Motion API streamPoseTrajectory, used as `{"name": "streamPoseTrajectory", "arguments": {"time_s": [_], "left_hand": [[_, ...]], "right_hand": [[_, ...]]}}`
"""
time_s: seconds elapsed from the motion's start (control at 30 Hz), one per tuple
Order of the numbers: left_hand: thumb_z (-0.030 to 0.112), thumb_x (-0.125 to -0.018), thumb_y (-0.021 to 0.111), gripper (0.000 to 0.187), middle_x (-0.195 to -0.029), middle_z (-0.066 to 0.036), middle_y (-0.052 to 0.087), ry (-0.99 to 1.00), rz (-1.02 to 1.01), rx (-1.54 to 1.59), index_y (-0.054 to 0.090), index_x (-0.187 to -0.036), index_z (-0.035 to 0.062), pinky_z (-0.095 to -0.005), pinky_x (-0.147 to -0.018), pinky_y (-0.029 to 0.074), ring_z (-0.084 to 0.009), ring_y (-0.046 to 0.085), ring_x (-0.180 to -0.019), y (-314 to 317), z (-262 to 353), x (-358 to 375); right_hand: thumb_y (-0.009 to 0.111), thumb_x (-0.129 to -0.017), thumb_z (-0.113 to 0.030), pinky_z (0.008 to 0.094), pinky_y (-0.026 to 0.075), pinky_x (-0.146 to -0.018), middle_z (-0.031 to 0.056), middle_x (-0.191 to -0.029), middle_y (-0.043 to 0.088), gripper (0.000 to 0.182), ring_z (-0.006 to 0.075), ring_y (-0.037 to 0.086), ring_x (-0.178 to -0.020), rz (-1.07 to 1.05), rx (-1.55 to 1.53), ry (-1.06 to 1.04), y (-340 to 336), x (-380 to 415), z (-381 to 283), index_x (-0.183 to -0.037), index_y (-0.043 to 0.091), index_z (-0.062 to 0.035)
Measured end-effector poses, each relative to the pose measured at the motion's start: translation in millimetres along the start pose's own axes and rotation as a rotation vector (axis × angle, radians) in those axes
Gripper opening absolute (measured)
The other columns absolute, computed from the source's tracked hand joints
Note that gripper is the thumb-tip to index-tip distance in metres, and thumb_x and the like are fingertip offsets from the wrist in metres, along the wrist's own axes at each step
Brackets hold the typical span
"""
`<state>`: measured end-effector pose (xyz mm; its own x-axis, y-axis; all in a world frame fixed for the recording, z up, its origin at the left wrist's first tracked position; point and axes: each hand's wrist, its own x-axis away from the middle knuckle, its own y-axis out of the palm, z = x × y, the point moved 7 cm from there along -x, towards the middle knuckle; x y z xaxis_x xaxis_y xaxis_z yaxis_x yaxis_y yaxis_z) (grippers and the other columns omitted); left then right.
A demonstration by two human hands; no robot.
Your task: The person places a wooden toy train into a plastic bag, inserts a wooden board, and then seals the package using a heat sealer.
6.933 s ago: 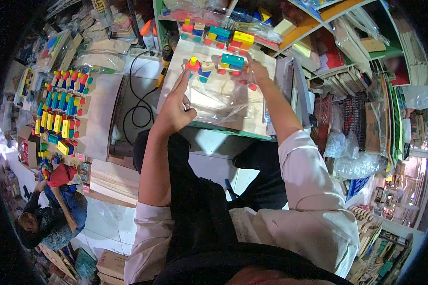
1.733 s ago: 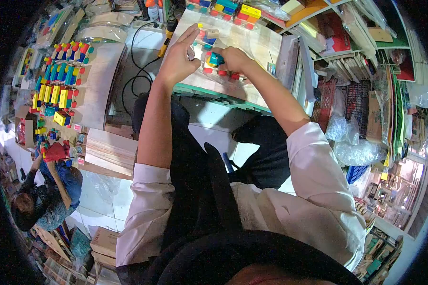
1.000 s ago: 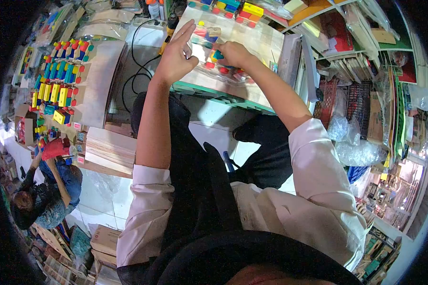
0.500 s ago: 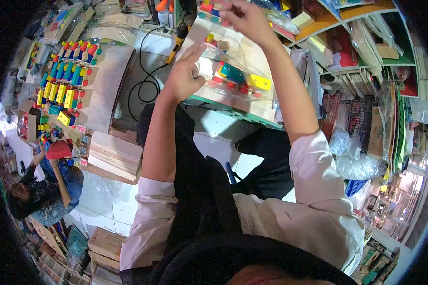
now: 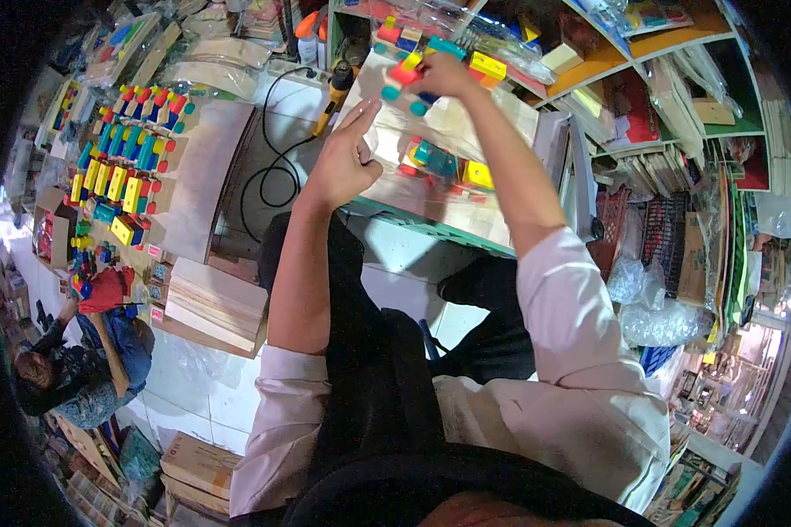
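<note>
My right hand [image 5: 448,77] is closed on a small wooden toy train engine [image 5: 406,70], red and yellow with teal wheels, blurred by motion, above the far part of the worktable [image 5: 518,123]. Near the table's left edge is my left hand [image 5: 347,162], index finger stretched out and thumb apart, with nothing visible in it. Just right of it lie a teal train car [image 5: 435,160] and a yellow train car [image 5: 477,174], with what looks like clear plastic around them. Behind my right hand stand another engine [image 5: 389,33] and a yellow block car [image 5: 488,65].
Rows of toy trains [image 5: 119,180] stand on a table to the left. A yellow-and-black tool [image 5: 336,92] with a black cable lies between the tables. Shelves [image 5: 677,44] rise at the right. Another person [image 5: 88,351] sits at lower left.
My right hand has come nearer from the table's far edge and now holds the engine. The left hand stays about where it was. The view has shifted slightly.
</note>
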<state>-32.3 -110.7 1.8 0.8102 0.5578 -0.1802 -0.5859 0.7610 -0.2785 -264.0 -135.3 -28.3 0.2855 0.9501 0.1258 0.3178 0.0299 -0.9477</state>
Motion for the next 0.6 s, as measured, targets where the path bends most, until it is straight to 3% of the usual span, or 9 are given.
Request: {"name": "streamPoseTrajectory", "arguments": {"time_s": [0.1, 0.17, 0.2, 0.23, 0.27, 0.3, 0.37, 0.53, 0.6], "left_hand": [[-0.007, -0.058, 0.056, 0.081, -0.141, -0.014, 0.035, -0.027, 0.000, -0.037, 0.036, -0.136, 0.0042, -0.0245, -0.062, 0.044, -0.0138, 0.048, -0.058, 0, 0, 0], [-0.005, -0.058, 0.058, 0.081, -0.141, -0.016, 0.035, -0.051, -0.010, -0.057, 0.035, -0.135, 0.0018, -0.0261, -0.063, 0.045, -0.0168, 0.050, -0.060, 1, -7, -3], [-0.004, -0.058, 0.059, 0.082, -0.141, -0.015, 0.034, 0.075, 0.025, -0.120, 0.034, -0.136, 0.0021, -0.0262, -0.065, 0.045, -0.0173, 0.051, -0.062, 1, -8, -5], [-0.003, -0.058, 0.060, 0.083, -0.141, -0.015, 0.034, 0.203, 0.059, -0.184, 0.033, -0.136, 0.0024, -0.0263, -0.066, 0.045, -0.0177, 0.052, -0.064, 0, -3, -4], [-0.004, -0.058, 0.060, 0.084, -0.142, -0.014, 0.034, 0.019, -0.002, -0.077, 0.032, -0.137, 0.0025, -0.0252, -0.066, 0.045, -0.0158, 0.052, -0.067, 2, -4, -4], [-0.004, -0.058, 0.060, 0.084, -0.142, -0.014, 0.034, 0.023, -0.003, -0.079, 0.032, -0.137, 0.0025, -0.0252, -0.066, 0.045, -0.0158, 0.052, -0.067, 1, 0, -4], [-0.006, -0.060, 0.058, 0.082, -0.145, -0.010, 0.030, 0.049, -0.013, -0.093, 0.034, -0.138, 0.0075, -0.0238, -0.063, 0.043, -0.0112, 0.048, -0.066, -1, 5, -1], [-0.007, -0.060, 0.058, 0.085, -0.145, -0.009, 0.031, 0.018, -0.033, -0.027, 0.032, -0.139, 0.0086, -0.0228, -0.060, 0.042, -0.0101, 0.045, -0.061, 9, 6, -1], [-0.008, -0.059, 0.057, 0.086, -0.145, -0.009, 0.031, 0.019, -0.042, -0.020, 0.032, -0.139, 0.0084, -0.0226, -0.059, 0.042, -0.0098, 0.044, -0.060, 13, 2, -4]], "right_hand": [[0.080, -0.062, -0.036, 0.0250, 0.047, -0.071, 0.0035, -0.083, 0.064, 0.053, 0.0094, 0.059, -0.076, -0.041, -0.302, 0.054, -87, 67, -38, -0.101, 0.063, -0.0037], [0.080, -0.065, -0.029, 0.0234, 0.046, -0.070, -0.0007, -0.084, 0.064, 0.047, 0.0075, 0.058, -0.075, -0.069, -0.713, -0.042, -93, 98, -46, -0.101, 0.064, -0.0044], [0.079, -0.066, -0.025, 0.0216, 0.044, -0.070, -0.0023, -0.086, 0.065, 0.041, 0.0075, 0.058, -0.077, -0.155, -0.874, -0.041, -89, 118, -56, -0.099, 0.065, -0.0051], [0.081, -0.063, -0.028, 0.0225, 0.045, -0.069, 0.0019, -0.084, 0.064, 0.045, 0.0080, 0.058, -0.075, -0.105, -0.704, 0.025, -85, 129, -53, -0.097, 0.065, -0.0043], [0.082, -0.062, -0.028, 0.0234, 0.045, -0.070, 0.0018, -0.084, 0.064, 0.046, 0.0089, 0.058, -0.076, -0.156, -0.697, 0.046, -70, 136, -56, -0.098, 0.065, -0.0044], [0.082, -0.062, -0.029, 0.0242, 0.046, -0.070, 0.0018, -0.084, 0.064, 0.046, 0.0098, 0.058, -0.077, -0.208, -0.690, 0.067, -49, 139, -57, -0.098, 0.065, -0.0045], [0.082, -0.061, -0.031, 0.0258, 0.046, -0.070, 0.0017, -0.083, 0.064, 0.049, 0.0114, 0.058, -0.075, -0.114, -0.729, 0.031, -16, 137, -54, -0.098, 0.064, -0.0039], [0.082, -0.059, -0.033, 0.0275, 0.047, -0.067, 0.0042, -0.079, 0.064, 0.051, 0.0133, 0.059, -0.072, -0.050, -0.669, 0.086, 45, 107, -41, -0.097, 0.064, -0.0038], [0.081, -0.058, -0.034, 0.0301, 0.048, -0.066, 0.0075, -0.078, 0.065, 0.049, 0.0171, 0.061, -0.071, -0.044, -0.602, 0.251, 58, 97, -40, -0.093, 0.065, -0.0037]]}}
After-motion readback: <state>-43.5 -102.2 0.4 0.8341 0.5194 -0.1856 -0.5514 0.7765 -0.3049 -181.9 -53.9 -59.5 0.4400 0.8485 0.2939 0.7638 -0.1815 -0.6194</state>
